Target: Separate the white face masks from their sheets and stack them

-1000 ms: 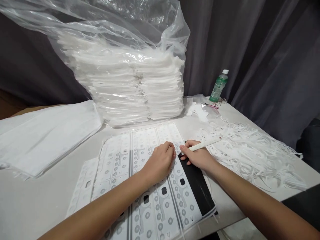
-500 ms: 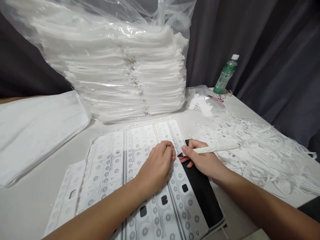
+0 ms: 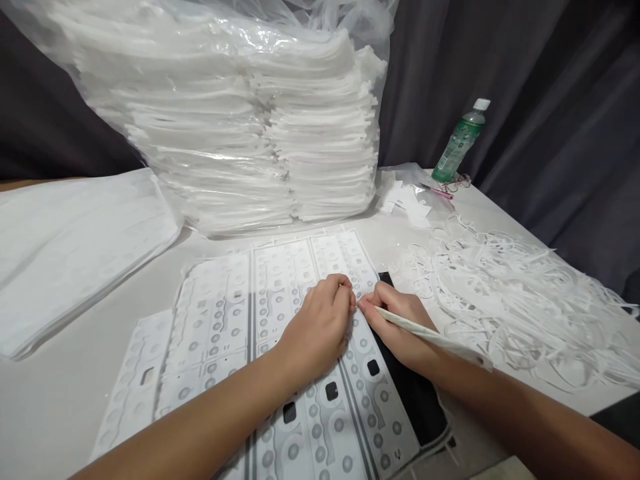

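A white rubber keypad sheet [image 3: 220, 320] with rows of round buttons lies flat on the table over a black mat [image 3: 420, 407]. My left hand [image 3: 320, 327] rests on the sheet with fingers curled, pressing it down near its right strip. My right hand [image 3: 400, 320] grips a slim white pen-like tool [image 3: 435, 339], its tip meeting the sheet right beside my left fingertips. The tool's handle lies back along my right wrist.
A big clear plastic bag of stacked white sheets [image 3: 240, 113] stands behind. A flat white pile [image 3: 75, 240] lies at the left. A tangle of white trimmed strips [image 3: 510, 300] covers the right side. A green bottle [image 3: 460, 143] and pink-handled scissors [image 3: 437, 192] sit far right.
The tool's handle has swung from pointing right to lying back along my right forearm. Both hands stay together at the same spot on the sheet. The view has tipped down a little.
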Demonstrator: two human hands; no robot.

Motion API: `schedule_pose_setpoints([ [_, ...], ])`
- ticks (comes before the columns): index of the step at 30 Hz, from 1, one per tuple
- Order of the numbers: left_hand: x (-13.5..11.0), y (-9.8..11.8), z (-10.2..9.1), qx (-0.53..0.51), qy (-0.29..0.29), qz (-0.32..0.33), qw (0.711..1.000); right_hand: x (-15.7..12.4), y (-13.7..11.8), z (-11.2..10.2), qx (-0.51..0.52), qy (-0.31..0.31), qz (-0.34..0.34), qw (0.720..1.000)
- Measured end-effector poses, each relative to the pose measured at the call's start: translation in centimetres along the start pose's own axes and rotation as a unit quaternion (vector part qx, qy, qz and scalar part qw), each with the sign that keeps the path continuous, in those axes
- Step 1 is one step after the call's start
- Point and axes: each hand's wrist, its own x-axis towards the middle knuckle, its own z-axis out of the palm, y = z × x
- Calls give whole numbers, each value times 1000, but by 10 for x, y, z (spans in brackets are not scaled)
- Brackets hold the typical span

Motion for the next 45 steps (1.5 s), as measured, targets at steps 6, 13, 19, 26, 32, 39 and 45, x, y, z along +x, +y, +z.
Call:
schedule_pose_setpoints([
  [6,2,-2,1,-3,13,13,1000,2,0,-7,-24,15,-16,999],
  [13,5,-4,-10,53,24,62,996,10,7,-2,260,-8,115,959],
  [19,5,-11,-18,109,85,117,984,12,0,-4,481,-43,167,860],
  [26,7,-18,-20,143,114,201,962,11,-2,-3,487,-33,163,857],
  [32,10,-17,-21,158,86,216,960,11,1,1,462,-28,154,873],
  [39,11,-16,-25,214,23,249,944,7,13,0,190,-13,47,980],
  [45,-8,15,-87,141,-68,256,954,12,23,1,179,0,60,982],
])
